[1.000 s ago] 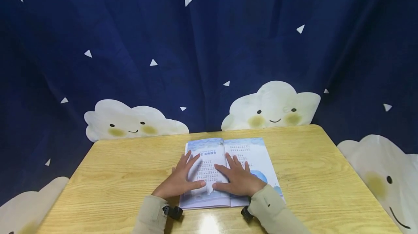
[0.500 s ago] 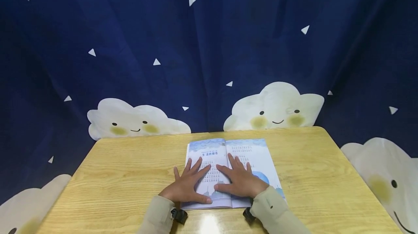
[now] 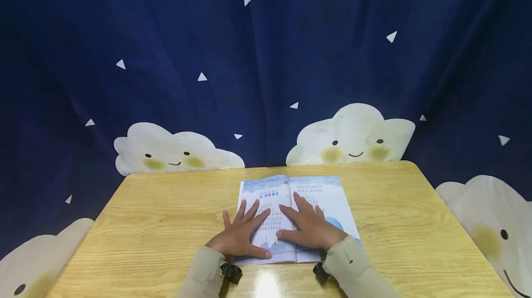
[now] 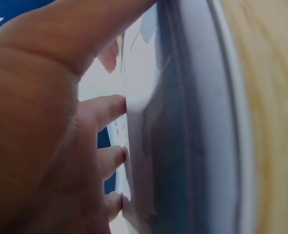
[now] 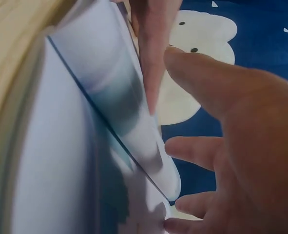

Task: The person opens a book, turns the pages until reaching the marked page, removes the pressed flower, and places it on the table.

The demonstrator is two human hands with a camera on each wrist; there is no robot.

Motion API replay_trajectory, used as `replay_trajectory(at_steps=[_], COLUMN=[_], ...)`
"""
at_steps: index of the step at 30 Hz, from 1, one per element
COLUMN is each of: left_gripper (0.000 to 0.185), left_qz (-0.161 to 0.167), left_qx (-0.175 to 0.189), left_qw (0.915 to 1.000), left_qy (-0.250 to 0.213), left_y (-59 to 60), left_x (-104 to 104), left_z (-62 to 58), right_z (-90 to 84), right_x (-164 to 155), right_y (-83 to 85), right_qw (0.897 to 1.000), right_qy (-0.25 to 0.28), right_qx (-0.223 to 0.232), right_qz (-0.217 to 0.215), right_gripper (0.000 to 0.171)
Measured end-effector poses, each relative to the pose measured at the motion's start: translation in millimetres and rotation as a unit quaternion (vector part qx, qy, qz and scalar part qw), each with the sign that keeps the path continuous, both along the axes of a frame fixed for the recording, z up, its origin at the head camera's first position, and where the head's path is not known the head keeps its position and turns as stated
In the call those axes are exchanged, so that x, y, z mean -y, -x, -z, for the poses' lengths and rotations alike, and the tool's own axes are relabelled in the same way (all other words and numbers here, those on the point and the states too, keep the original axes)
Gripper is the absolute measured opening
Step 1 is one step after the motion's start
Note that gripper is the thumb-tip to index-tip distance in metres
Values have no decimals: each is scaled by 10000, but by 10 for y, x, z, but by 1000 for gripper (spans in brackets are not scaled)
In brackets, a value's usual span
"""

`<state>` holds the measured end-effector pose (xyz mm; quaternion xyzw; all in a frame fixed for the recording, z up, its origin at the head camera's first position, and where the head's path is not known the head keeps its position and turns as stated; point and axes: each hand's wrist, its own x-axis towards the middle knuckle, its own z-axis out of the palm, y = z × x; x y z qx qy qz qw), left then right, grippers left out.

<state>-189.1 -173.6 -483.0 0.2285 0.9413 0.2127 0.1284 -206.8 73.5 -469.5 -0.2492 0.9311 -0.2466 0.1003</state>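
An open picture book [image 3: 332,196] with pale blue pages lies flat on the wooden table [image 3: 158,215]. My left hand [image 3: 243,233] rests palm down on the left page, fingers spread and straight. My right hand [image 3: 309,226] lies flat on the right page beside the spine, fingers spread too. In the left wrist view the left hand's fingertips [image 4: 117,107] press on the page [image 4: 153,122]. The right wrist view shows the right hand [image 5: 231,122] over the page [image 5: 85,146], its fingers extended.
A dark blue curtain [image 3: 266,57] with white cloud faces hangs right behind the table's far edge. Bare tabletop stretches left and right of the book. Black wrist mounts [image 3: 231,272] sit at my cuffs near the front edge.
Both hands have slid slightly up the pages towards the spine; the book stays flat and in place. The view has shifted a little.
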Motion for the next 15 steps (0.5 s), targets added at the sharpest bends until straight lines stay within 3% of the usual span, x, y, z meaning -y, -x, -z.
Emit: replay_trajectory(at_steps=[8, 15], left_gripper=[108, 109], left_qz=[-74, -104], left_qx=[-45, -46], left_qw=[10000, 9999], left_qy=[44, 13], left_y=[4, 9], left_x=[-5, -15], left_z=[32, 48], right_z=[-91, -154], right_x=[-196, -434], right_y=[86, 154], right_qw=[9989, 9977], right_qy=[261, 177], right_qx=[68, -13], right_qz=[378, 656], right_gripper=[82, 86])
